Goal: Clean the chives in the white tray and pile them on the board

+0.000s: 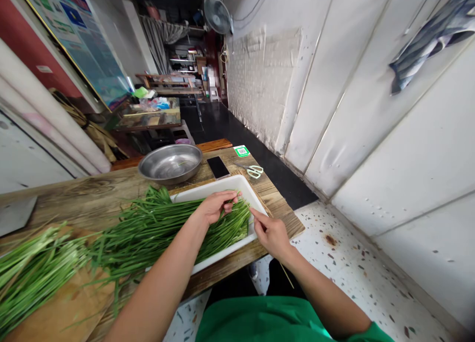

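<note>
Long green chives [166, 228] lie in a heap across a white tray [256, 196], their leafy ends spilling over its left side. Over the tray's far right corner, my left hand [218, 206] pinches a thin chive stalk between thumb and fingertips. My right hand [272, 235] is closed at the tray's right rim, thumb and index finger together near the stalk ends; what lies between them is too small to make out. Below that hand hangs a thin yellowish strand [287, 276]. More chives [40, 268] rest on brown paper [70, 302] at the left.
Behind the tray on the wooden table [92, 188] are a metal bowl [170, 163], a phone [218, 167], scissors [254, 171] with pale green handles and a QR code card [242, 151]. A flat metal blade [17, 216] lies far left. A white wall runs along the right.
</note>
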